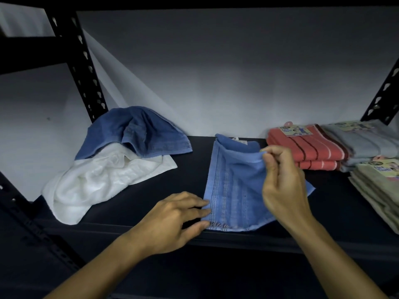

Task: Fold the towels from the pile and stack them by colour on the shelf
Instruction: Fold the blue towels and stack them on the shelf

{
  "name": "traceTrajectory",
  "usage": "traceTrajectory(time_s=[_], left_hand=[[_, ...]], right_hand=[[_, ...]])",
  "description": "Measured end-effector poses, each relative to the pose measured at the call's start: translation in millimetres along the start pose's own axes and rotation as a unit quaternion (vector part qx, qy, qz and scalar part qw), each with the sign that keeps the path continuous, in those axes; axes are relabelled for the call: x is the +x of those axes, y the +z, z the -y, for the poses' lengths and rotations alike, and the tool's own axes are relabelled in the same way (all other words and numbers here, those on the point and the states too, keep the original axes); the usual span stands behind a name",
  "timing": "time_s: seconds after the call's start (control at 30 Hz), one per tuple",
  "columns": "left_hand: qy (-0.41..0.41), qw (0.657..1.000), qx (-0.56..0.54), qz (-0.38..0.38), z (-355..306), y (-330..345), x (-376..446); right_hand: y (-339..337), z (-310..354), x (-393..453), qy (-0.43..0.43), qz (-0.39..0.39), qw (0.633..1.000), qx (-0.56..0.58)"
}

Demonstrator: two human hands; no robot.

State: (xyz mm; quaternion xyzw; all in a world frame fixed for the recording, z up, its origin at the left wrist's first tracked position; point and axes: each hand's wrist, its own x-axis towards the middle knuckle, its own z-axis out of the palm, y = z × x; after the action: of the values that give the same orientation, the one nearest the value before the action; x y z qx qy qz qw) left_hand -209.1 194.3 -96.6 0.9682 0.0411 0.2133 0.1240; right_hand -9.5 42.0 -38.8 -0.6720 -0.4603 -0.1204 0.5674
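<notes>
We risk a skewed fold: right hand (282,180) pinches the blue towel (235,186) edge at 12 o'clock, left hand (172,219) lies flat, merely pressing its 9 o'clock edge.

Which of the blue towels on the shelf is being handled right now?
The light blue towel at centre: right hand pinches its raised edge, left hand presses its near corner. The darker blue towel lies crumpled, untouched, on the white towel.

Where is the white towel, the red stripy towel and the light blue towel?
white towel (92,182): head view, middle of the crumpled heap.
red stripy towel (306,147): head view, top face of the folded stack.
light blue towel (235,190): head view, flat middle part between both hands.
</notes>
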Motion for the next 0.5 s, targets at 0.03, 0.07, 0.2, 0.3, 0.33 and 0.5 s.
traceTrajectory(time_s=[0.03,0.07,0.2,0.3,0.33,0.5], left_hand=[[0.001,1.000,0.000,-0.002,0,0,0],[0.003,1.000,0.000,-0.004,0,1,0],[0.004,1.000,-0.002,0.003,1,1,0],[-0.011,0.999,-0.026,0.020,6,-6,4],[-0.021,0.999,-0.037,0.021,8,-8,6],[-0.069,0.996,-0.032,0.045,29,-18,24]], right_hand=[[0,1,3,-0.025,-0.029,0.999,-0.013],[2,0,4,-0.057,-0.048,0.997,-0.035],[11,-3,-12,-0.207,0.020,0.968,-0.142],[20,-6,-39,-0.252,0.125,0.934,-0.221],[22,-7,-47,-0.247,0.157,0.926,-0.237],[22,-9,-63,-0.212,0.230,0.910,-0.272]])
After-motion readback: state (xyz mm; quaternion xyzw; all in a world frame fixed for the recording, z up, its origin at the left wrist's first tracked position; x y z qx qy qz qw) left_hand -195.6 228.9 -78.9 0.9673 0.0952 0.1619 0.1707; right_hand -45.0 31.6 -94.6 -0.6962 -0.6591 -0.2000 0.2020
